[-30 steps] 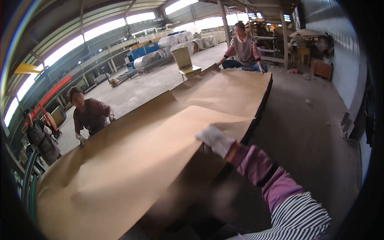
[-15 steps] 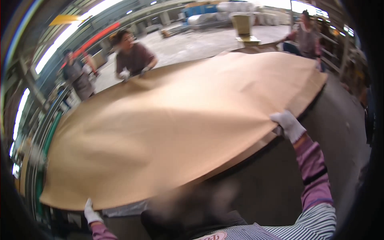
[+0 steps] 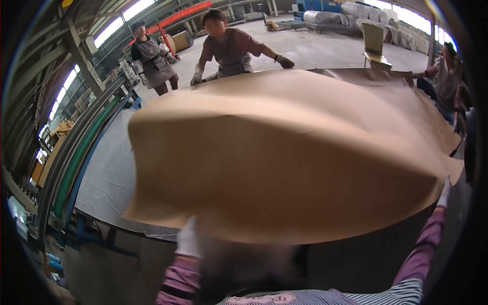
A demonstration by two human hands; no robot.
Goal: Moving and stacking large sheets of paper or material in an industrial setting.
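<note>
A large tan-brown sheet [image 3: 284, 168], like heavy paper, billows over the table in front of me, its near part lifted. My left hand [image 3: 188, 240], in a white glove, is closed at the sheet's near edge, left of centre; its fingertips are hidden by the sheet. At the right end of the near edge, my right hand [image 3: 445, 194], also gloved, grips the sheet and pulls a fold into it. A wrinkled grey-white sheet [image 3: 109, 173] lies uncovered on the table beyond the brown sheet's left edge.
Across the table a person [image 3: 229, 48] leans in with gloved hands at the far edge. Another person [image 3: 152, 58] stands farther left, and a third [image 3: 447, 76] is at the right end. A green roller [image 3: 84, 157] runs along the left. A chair [image 3: 375, 46] stands behind.
The brown sheet has shifted to the right, baring the grey-white sheet at left. Both my hands have moved right with it, the right one also lower. My view has turned somewhat left.
</note>
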